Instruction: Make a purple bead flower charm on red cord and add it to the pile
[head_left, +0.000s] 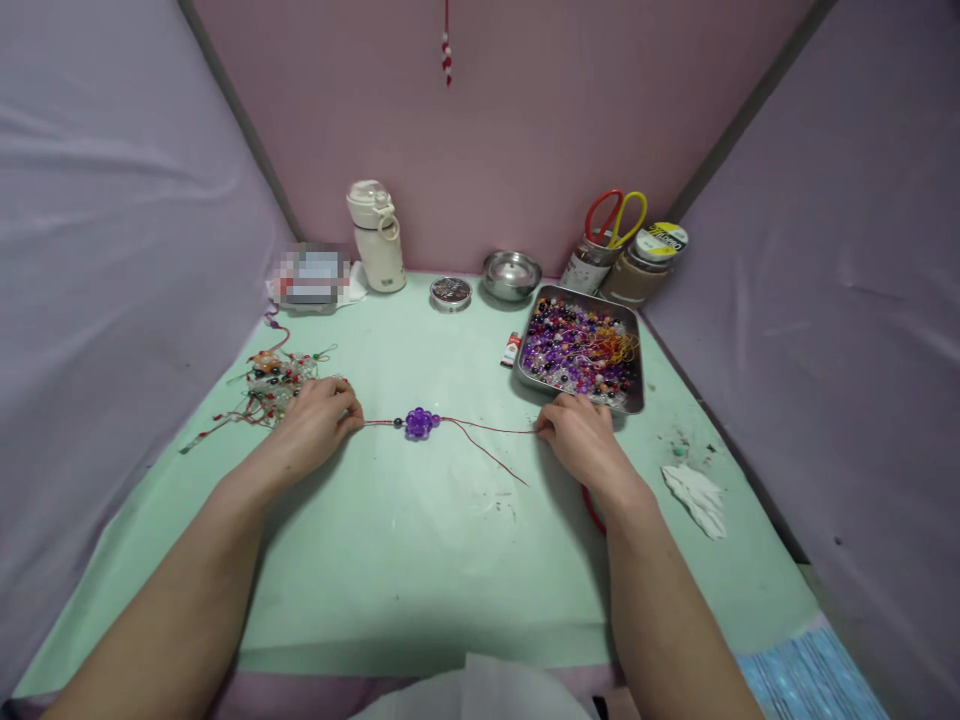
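Between my hands a red cord runs nearly straight across the green tabletop. At its middle sits a cluster of purple beads, with a small black bead on its left side. My left hand pinches the cord's left end, next to a pile of beaded strings. My right hand pinches a strand on the right, just in front of the bead tray. A second loose strand slants toward me from the cluster. Under my right wrist a red loop shows in part.
At the back stand a cream bottle, a round tin, a steel bowl, a jar with scissors and a lidded jar. A metal tray holds many beads. Crumpled tissue lies right. Fabric walls enclose three sides.
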